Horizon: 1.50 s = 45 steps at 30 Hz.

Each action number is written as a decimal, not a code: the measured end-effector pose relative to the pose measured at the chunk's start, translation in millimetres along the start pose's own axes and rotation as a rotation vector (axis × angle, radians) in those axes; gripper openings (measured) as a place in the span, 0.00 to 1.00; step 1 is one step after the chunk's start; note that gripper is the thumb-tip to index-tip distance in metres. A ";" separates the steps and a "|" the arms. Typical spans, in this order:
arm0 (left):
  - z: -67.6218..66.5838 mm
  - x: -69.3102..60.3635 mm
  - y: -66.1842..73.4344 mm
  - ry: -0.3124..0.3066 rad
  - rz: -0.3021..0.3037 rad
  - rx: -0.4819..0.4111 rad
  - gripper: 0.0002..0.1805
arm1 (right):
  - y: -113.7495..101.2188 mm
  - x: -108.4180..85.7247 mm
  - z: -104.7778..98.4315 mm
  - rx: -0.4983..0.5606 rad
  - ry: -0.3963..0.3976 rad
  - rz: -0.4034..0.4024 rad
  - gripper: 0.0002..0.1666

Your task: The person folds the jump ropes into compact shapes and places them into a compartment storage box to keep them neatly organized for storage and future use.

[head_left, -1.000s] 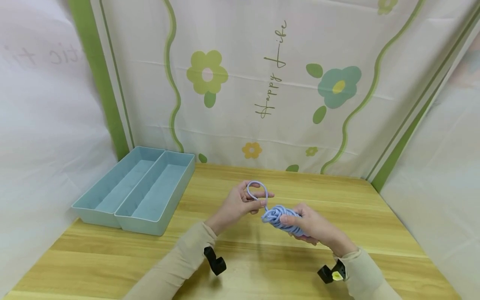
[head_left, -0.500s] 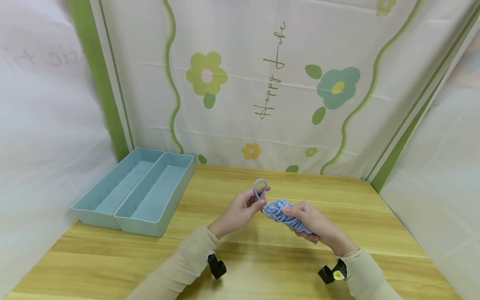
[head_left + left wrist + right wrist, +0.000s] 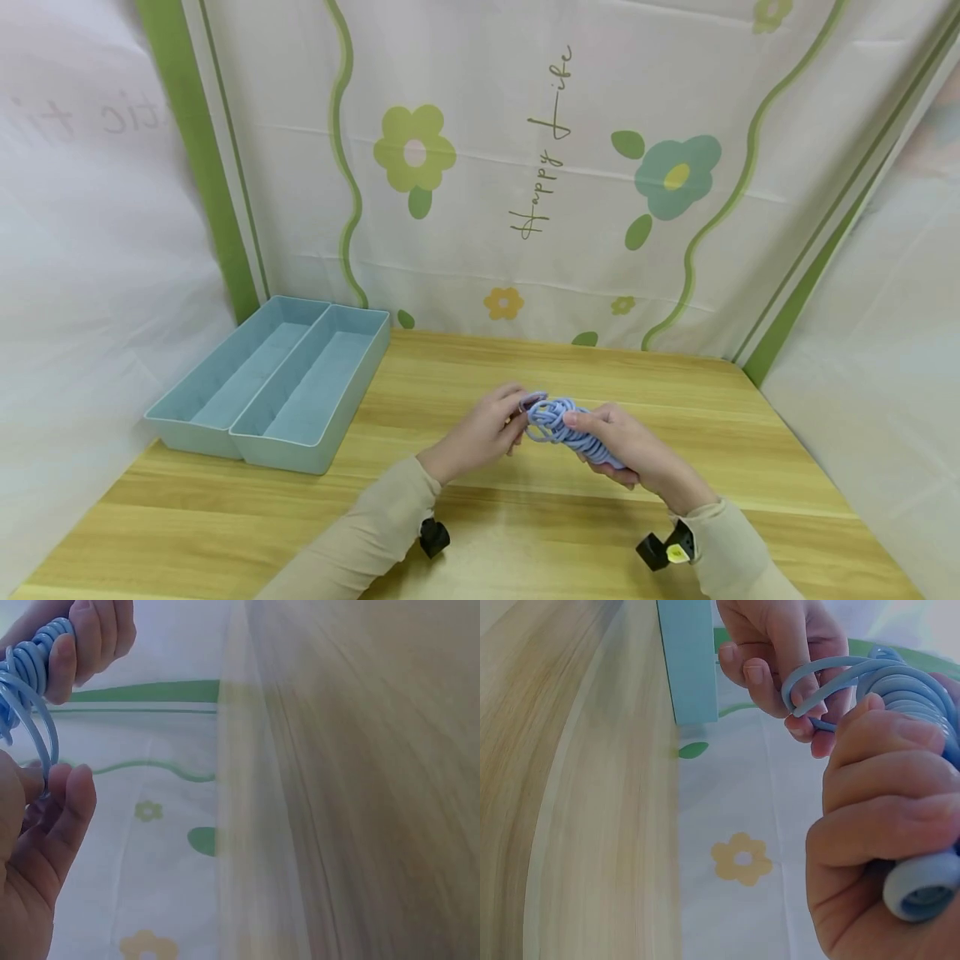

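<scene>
A light-blue cord (image 3: 551,421) is wound into a thick, oblong bundle above the table. My right hand (image 3: 626,442) grips the bundle, thumb on top and fingers curled round it. Out of the bottom of that fist, in the right wrist view, sticks a pale round end piece (image 3: 922,891) with a hollow, blue-looking face. My left hand (image 3: 483,433) is at the bundle's left end. In the left wrist view its thumb and fingers pinch a loop (image 3: 46,742) of the cord, close to the coils. What lies inside the windings is hidden.
Two light-blue long trays (image 3: 315,454) stand side by side at the left of the wooden table (image 3: 637,542). A white curtain (image 3: 465,242) with printed flowers closes off the back, and pale fabric hangs at both sides. Each wrist carries a small black mount (image 3: 433,537).
The loop in my left hand, earlier standing up above the fingers, has shrunk and come down against the bundle. My left hand has turned over and moved slightly right. My right hand stays nearly still.
</scene>
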<state>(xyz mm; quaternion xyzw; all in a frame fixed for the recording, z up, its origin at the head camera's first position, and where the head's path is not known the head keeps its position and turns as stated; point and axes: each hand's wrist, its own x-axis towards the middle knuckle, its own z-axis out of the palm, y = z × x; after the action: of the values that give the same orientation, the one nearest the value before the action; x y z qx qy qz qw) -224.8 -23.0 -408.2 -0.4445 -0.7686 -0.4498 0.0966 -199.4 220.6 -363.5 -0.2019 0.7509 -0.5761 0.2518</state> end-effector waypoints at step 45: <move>-25.9 -1.0 24.7 -0.273 -0.105 0.182 0.20 | -12.4 -4.0 22.0 -0.377 0.269 0.201 0.37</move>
<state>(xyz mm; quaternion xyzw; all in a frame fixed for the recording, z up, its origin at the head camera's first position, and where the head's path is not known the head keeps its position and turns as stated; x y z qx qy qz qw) -211.7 -38.7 -378.8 -0.4502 -0.8342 -0.3185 0.0075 -182.7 203.0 -355.5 -0.0914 0.8881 -0.4197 0.1636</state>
